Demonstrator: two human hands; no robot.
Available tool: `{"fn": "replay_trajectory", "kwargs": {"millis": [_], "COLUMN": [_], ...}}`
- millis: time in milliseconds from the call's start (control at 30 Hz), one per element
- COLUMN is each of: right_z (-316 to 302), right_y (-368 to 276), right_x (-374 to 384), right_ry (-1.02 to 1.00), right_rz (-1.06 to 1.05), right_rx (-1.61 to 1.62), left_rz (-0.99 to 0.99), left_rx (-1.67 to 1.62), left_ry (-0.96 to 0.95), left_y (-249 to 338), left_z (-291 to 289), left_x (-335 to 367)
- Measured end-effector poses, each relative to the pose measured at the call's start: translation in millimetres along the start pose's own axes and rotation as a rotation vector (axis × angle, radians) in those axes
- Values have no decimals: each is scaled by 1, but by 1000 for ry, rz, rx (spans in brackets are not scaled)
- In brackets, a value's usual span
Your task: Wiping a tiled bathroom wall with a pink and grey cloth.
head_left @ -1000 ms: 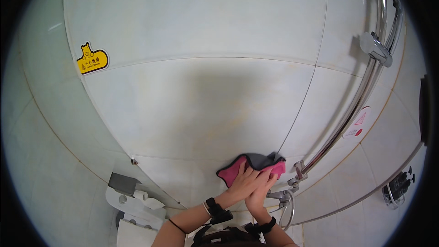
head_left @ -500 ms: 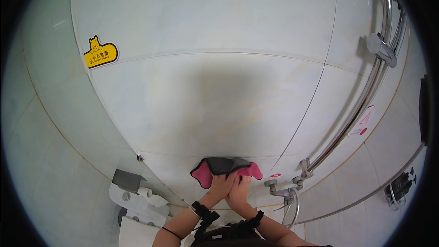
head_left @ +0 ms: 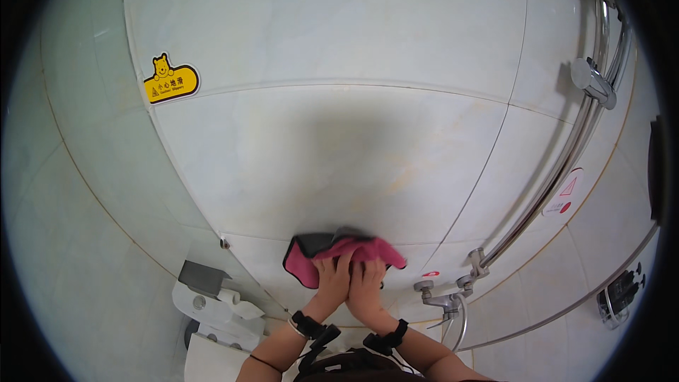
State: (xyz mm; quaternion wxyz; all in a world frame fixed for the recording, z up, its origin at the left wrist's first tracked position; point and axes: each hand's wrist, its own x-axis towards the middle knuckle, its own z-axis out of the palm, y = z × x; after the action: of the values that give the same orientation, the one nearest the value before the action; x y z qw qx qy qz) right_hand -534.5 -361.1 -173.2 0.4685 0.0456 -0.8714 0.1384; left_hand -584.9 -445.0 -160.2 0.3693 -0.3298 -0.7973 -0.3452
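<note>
A pink and dark grey cleaning cloth (head_left: 305, 270) with black edging lies bunched against the white tiled wall, low in the middle of the view. My left hand (head_left: 332, 281) is closed on its lower middle part, fingers bent into the pink side. Right beside it, my right hand (head_left: 365, 284) grips the same cloth. Both hands point up the wall, close together, and folds of cloth partly cover their fingertips. Black straps circle both wrists.
At right stands a chrome shower mixer (head_left: 444, 300) with a hose, below a long rail (head_left: 544, 182) and a hand shower (head_left: 593, 82). A glass panel (head_left: 106, 134) edges the left, with a yellow sticker (head_left: 172, 84). Lower left are a white toilet (head_left: 212, 357) and paper rolls (head_left: 239, 304).
My hands, overlapping before, now lie side by side. The cloth has shifted slightly up and left, and more of its pink side shows. The whole view has moved a little.
</note>
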Motion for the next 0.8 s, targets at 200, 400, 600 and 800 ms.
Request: {"fn": "replay_trajectory", "kwargs": {"millis": [200,400,600,800], "right_z": [26,17,41,94], "right_y": [-5,-41,-81,-80], "right_x": [-42,34,51,-29], "right_ry": [-199,-147,-170,-622], "right_rz": [-142,-164,-283,-278], "right_rx": [77,103,121,285], "left_rz": [-177,-278,-463,-617], "left_rx": [-90,-33,37,63], "left_ry": [-42,215,332,278], "left_y": [-31,-46,-91,-130], "left_z": [5,-38,-60,-24], "left_x": [-67,-10,-24,-129]}}
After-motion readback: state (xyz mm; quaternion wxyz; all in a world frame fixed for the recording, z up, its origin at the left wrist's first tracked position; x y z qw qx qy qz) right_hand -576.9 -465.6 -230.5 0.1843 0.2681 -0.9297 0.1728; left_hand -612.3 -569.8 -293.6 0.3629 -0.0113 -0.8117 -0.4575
